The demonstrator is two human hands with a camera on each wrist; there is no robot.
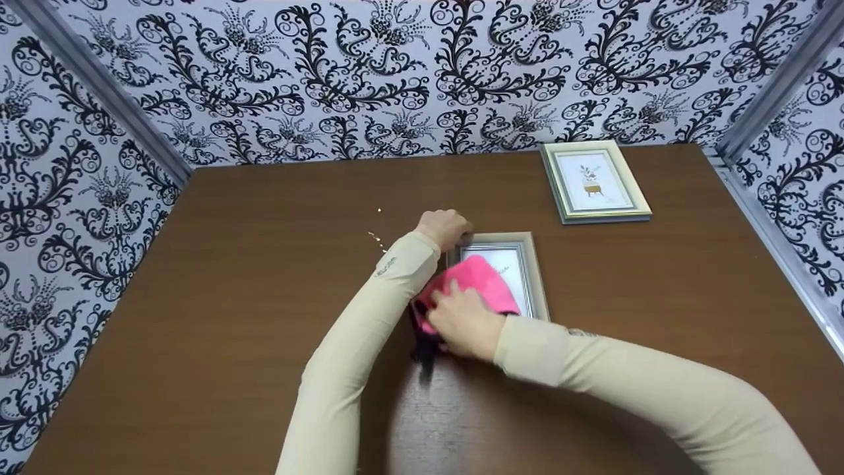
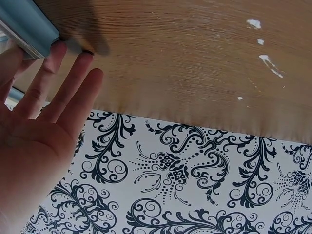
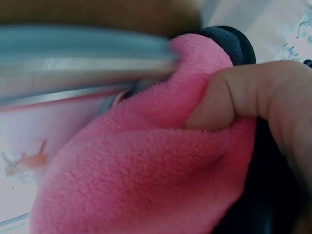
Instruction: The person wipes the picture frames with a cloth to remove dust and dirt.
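A picture frame (image 1: 531, 264) with a pale grey-beige border lies near the middle of the table. At its far left corner is my left hand (image 1: 445, 227), holding the edge between thumb and fingers; the left wrist view shows the blue-grey side of the frame (image 2: 31, 24) against the fingertips. My right hand (image 1: 467, 322) grips a fluffy pink cloth (image 1: 484, 280) with black parts, bunched over the frame's near left portion. Up close, the thumb presses into the folds of the cloth (image 3: 131, 161) beside the frame's border. The cloth covers part of the picture.
Another picture frame (image 1: 557, 181), cream-edged with a plant drawing, lies at the back right of the brown table (image 1: 264, 297). White marks (image 2: 253, 23) dot the wood left of my left hand. Patterned walls (image 1: 369, 79) stand behind and at both sides.
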